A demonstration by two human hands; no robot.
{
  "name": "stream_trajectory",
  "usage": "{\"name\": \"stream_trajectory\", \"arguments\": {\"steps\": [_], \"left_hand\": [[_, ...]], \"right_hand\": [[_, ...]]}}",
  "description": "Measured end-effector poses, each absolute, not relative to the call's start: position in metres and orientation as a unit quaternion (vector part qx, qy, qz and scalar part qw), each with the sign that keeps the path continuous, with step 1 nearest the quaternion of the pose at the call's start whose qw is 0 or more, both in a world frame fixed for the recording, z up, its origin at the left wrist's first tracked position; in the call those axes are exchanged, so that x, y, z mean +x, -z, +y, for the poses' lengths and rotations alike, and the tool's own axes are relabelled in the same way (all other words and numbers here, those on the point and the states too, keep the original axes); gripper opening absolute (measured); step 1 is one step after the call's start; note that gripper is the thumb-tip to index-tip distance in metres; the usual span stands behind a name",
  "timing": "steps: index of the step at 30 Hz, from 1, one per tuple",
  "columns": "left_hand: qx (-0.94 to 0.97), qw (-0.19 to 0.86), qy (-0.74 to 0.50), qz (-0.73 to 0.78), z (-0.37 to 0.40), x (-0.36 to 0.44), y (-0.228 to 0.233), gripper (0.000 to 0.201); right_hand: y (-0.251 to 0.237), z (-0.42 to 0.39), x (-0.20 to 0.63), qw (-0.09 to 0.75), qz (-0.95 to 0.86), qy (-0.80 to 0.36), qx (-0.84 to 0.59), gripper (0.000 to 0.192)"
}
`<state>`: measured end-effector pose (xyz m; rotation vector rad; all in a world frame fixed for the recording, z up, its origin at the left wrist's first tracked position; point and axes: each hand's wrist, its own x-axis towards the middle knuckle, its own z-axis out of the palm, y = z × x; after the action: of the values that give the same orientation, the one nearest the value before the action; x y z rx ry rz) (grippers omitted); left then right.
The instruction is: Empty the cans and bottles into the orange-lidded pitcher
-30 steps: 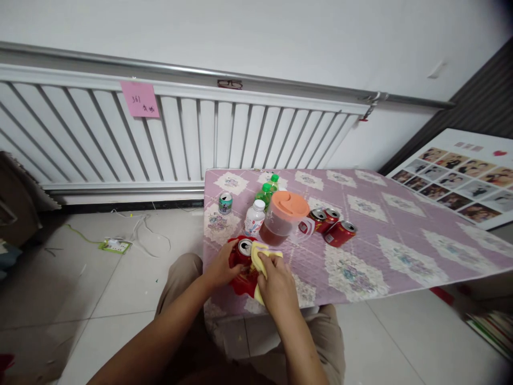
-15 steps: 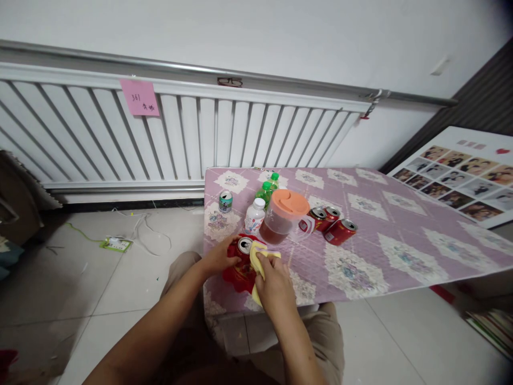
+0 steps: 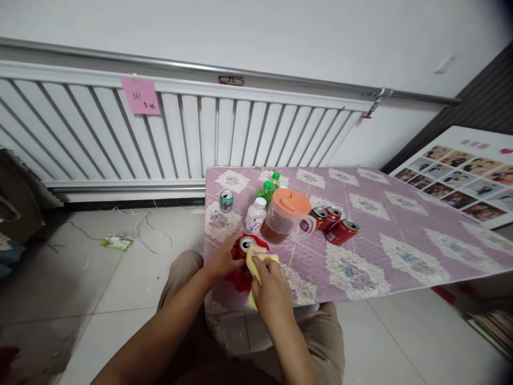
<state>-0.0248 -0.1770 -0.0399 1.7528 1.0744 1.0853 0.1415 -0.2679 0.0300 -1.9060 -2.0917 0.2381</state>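
Note:
At the table's near left corner, my left hand (image 3: 225, 260) is wrapped round the left side of a red drink can (image 3: 246, 245), which stands upright with its top opened. A red scalloped dish or mat (image 3: 239, 282) lies under the can. My right hand (image 3: 273, 289) grips a folded yellow cloth (image 3: 256, 255) and presses it against the can's right side; the cloth hides part of the can. Just behind the can are a white bottle (image 3: 255, 215) and a clear jug (image 3: 278, 222) with an orange lid and brownish liquid.
Several more red cans (image 3: 341, 232) stand right of the jug. Green-capped bottles (image 3: 265, 193) are behind it, and a small teal can (image 3: 226, 201) stands at the left edge. A floral cloth covers the table (image 3: 372, 235). Behind runs a white radiator (image 3: 232, 133).
The yellow cloth in my right hand has shifted slightly left and further over the can's rim. My left hand keeps its hold, and the can has barely moved.

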Motion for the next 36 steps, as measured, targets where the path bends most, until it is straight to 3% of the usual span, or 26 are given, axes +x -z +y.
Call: {"name": "stream_trajectory", "arguments": {"steps": [4, 13, 18, 25, 32, 36], "left_hand": [[0.701, 0.386, -0.424, 0.423, -0.175, -0.026, 0.036, 0.066], [0.682, 0.439, -0.414, 0.414, -0.178, -0.025, 0.034, 0.069], [0.674, 0.441, -0.409, 0.429, -0.181, -0.023, 0.029, 0.074], [0.677, 0.424, -0.403, 0.447, -0.185, -0.022, 0.031, 0.092], [0.674, 0.415, -0.413, 0.450, -0.185, -0.016, 0.039, 0.092], [0.676, 0.406, -0.419, 0.450, -0.186, -0.012, 0.038, 0.090]], "right_hand": [[-0.030, -0.269, 0.139, 0.151, -0.736, -0.079, -0.656, 0.064], [-0.037, -0.277, 0.145, 0.204, -0.753, -0.116, -0.614, 0.061], [-0.039, -0.274, 0.185, 0.256, -0.713, -0.045, -0.651, 0.054], [-0.021, -0.256, 0.233, 0.160, -0.639, 0.014, -0.752, 0.041], [0.025, -0.254, 0.216, 0.050, -0.623, -0.015, -0.780, 0.049], [0.041, -0.257, 0.213, 0.036, -0.633, -0.012, -0.773, 0.056]]}}
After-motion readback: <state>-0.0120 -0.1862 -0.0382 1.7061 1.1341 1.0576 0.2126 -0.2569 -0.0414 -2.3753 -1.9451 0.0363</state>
